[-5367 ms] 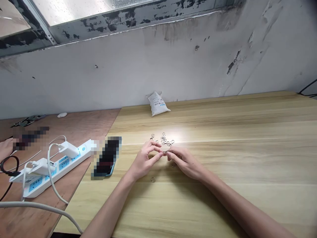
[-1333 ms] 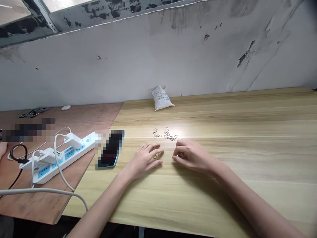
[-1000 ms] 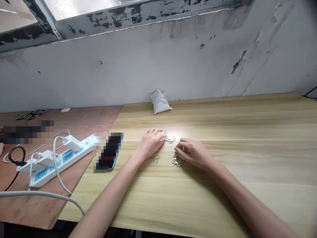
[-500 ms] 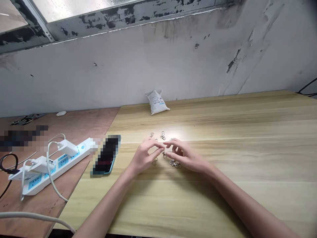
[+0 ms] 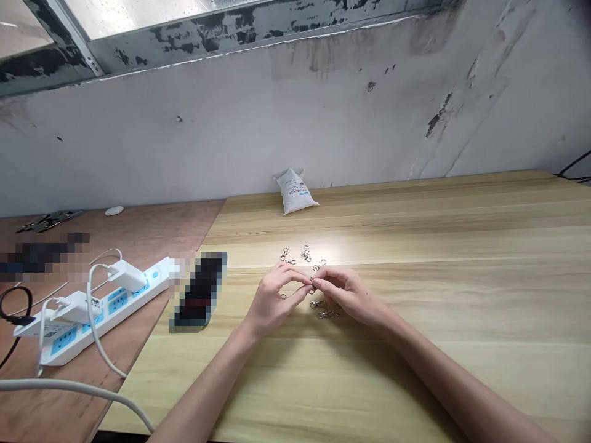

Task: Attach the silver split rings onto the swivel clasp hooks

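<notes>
My left hand [image 5: 273, 301] and my right hand [image 5: 349, 295] meet fingertip to fingertip over a light wooden table [image 5: 415, 295]. Both pinch a small metal clasp [image 5: 313, 282] between them. Just below the fingers lie several joined metal clasps [image 5: 323, 309] on the table. Beyond the hands, a few loose clasps [image 5: 300, 256] lie in a bright patch of light. A small ring [image 5: 283, 296] shows under my left fingers.
A white sealed pouch [image 5: 294, 191] leans against the wall at the table's back. A blurred-out phone [image 5: 199, 292] lies at the table's left edge. On the lower brown table sits a white power strip [image 5: 92, 301] with chargers and cables.
Both hands, apart and flat on the table a second ago, have come together. The left one reached to the far clasps, came back, and now both pinch one clasp.
</notes>
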Demonstrator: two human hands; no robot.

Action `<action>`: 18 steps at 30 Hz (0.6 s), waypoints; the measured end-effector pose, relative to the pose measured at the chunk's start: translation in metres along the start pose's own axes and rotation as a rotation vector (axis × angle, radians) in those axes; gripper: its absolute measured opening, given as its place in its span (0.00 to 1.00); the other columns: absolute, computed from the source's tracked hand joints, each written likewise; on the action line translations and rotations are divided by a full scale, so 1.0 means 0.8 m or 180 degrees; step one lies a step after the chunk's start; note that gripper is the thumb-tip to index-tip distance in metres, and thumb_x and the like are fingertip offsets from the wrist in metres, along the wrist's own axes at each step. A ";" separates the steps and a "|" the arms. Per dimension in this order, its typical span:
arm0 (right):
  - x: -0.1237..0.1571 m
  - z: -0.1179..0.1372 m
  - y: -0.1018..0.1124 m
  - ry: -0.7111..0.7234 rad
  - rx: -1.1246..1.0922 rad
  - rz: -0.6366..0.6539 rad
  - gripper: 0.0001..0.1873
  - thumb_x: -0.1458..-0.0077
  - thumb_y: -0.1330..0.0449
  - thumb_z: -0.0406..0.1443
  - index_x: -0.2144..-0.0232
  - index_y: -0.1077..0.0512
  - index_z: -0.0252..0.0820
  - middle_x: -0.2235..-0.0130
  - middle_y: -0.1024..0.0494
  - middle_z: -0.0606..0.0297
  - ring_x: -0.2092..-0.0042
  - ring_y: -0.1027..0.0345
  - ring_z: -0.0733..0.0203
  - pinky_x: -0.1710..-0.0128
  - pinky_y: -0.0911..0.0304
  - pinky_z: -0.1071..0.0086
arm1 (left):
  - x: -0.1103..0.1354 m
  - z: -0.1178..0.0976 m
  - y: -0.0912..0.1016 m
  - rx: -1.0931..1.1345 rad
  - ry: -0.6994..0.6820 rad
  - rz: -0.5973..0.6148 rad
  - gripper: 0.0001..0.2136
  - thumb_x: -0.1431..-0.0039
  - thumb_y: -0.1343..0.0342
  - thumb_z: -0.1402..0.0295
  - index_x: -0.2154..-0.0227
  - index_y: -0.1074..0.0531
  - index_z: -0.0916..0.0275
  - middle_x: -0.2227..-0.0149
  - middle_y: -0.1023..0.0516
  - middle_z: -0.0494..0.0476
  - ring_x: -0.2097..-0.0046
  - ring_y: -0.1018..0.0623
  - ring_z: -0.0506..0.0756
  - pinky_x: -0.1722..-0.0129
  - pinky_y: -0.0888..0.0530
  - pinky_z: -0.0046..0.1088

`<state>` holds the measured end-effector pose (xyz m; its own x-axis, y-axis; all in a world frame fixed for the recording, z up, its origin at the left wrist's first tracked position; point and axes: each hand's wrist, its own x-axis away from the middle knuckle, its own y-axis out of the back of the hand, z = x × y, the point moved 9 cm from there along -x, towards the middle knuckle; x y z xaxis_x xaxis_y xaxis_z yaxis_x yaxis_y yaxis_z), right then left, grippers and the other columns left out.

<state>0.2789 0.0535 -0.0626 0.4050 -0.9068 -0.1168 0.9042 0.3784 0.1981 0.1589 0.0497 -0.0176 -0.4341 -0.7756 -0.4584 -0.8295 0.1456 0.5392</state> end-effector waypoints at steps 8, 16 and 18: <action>0.009 0.027 -0.004 0.0926 0.2175 -0.0617 0.11 0.37 0.48 0.36 0.68 0.27 0.41 0.72 0.28 0.66 0.75 0.41 0.68 0.73 0.47 0.71 | 0.003 0.011 -0.006 -0.0200 0.0329 0.0065 0.04 0.40 0.43 0.71 0.70 0.25 0.60 0.64 0.22 0.54 0.58 0.24 0.55 0.55 0.28 0.36; 0.015 0.040 -0.010 0.1221 0.2763 -0.0785 0.10 0.38 0.47 0.35 0.68 0.27 0.40 0.69 0.26 0.64 0.75 0.39 0.68 0.74 0.50 0.71 | 0.004 0.013 -0.008 -0.0466 0.0216 0.0106 0.05 0.41 0.44 0.75 0.66 0.25 0.60 0.63 0.22 0.53 0.57 0.25 0.55 0.56 0.29 0.36; 0.016 0.041 -0.010 0.1242 0.2777 -0.0772 0.09 0.38 0.47 0.35 0.67 0.27 0.41 0.68 0.26 0.64 0.74 0.39 0.67 0.74 0.50 0.71 | 0.004 0.013 -0.008 -0.0499 0.0160 0.0133 0.04 0.41 0.43 0.74 0.66 0.25 0.60 0.63 0.23 0.53 0.57 0.25 0.56 0.56 0.29 0.36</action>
<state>0.2723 0.0328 -0.0334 0.3800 -0.7573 -0.5310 0.6151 -0.2219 0.7566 0.1592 0.0526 -0.0295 -0.4456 -0.8012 -0.3995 -0.7444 0.0837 0.6624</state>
